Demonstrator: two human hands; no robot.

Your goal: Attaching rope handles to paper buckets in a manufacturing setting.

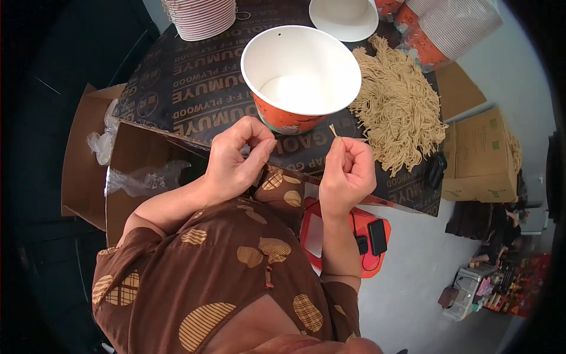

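My right hand (352, 171) is closed in a pinch on a beige cord (333, 130), whose short end sticks up above thumb and forefinger. My left hand (239, 154) is also closed, thumb and forefinger brought together; whatever they hold, if anything, is too small to make out. Just beyond both hands stands a large paper bucket (283, 115), orange outside and white inside, with a small dark hole near its far rim. Neither hand touches the bucket. To its right lies a heap of beige cords (398, 106), on the same dark plywood table (194, 88).
Stacked paper buckets (200, 17) stand far left; wrapped orange ones (454, 32) are far right. Another white bucket (344, 17) sits behind. Open cardboard boxes (88, 159) flank the table's left, another box (480, 156) the right. A phone (377, 237) lies on a red stool (369, 265).
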